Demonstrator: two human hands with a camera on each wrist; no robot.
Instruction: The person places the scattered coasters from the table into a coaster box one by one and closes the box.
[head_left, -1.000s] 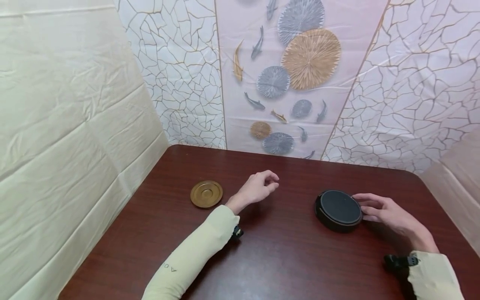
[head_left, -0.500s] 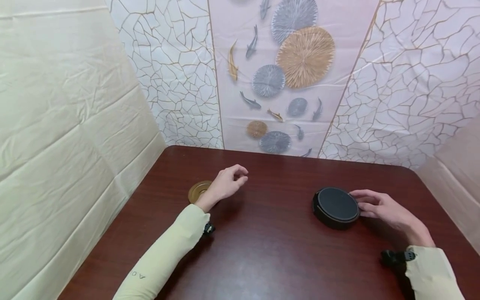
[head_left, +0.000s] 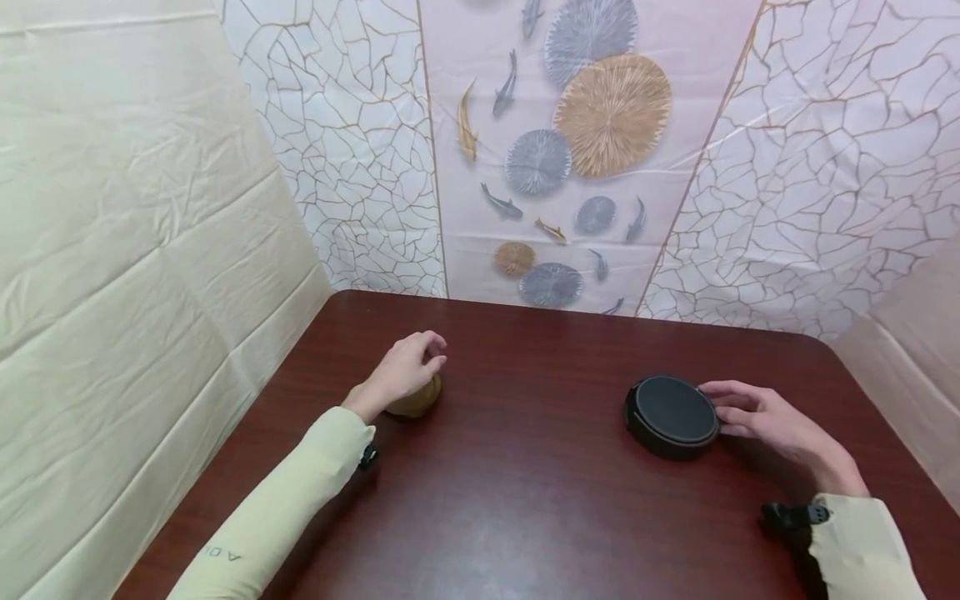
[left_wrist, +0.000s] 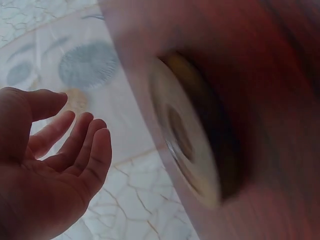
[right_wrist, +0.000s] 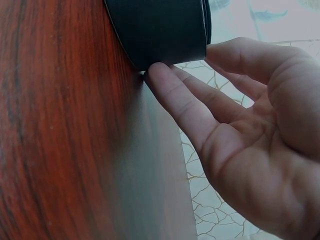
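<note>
My left hand (head_left: 405, 367) hovers over a round brown wooden saucer-like disc (head_left: 417, 403), partly covering it in the head view. In the left wrist view the disc (left_wrist: 182, 132), blurred, has a raised rim and a recessed ring at its centre. That hand's fingers are loosely bent, apart from the disc, with nothing in them. Toward the right of the table, my right hand (head_left: 780, 425) rests its fingertips against the side of a round black case (head_left: 675, 412) with a flat lid. In the right wrist view, fairly straight fingers (right_wrist: 182, 102) touch the case's lower side (right_wrist: 160, 35).
Both things stand on a dark reddish-brown wooden table (head_left: 525, 500) with rounded far corners. A patterned cloth (head_left: 375, 150) hangs behind its far edge, and a cream cloth (head_left: 150, 208) hangs along the left side. Dark wrist cameras sit at both cuffs.
My left hand has moved left, from the middle of the table to over the brown disc. The right hand stays at the black case. The head view has shifted slightly.
</note>
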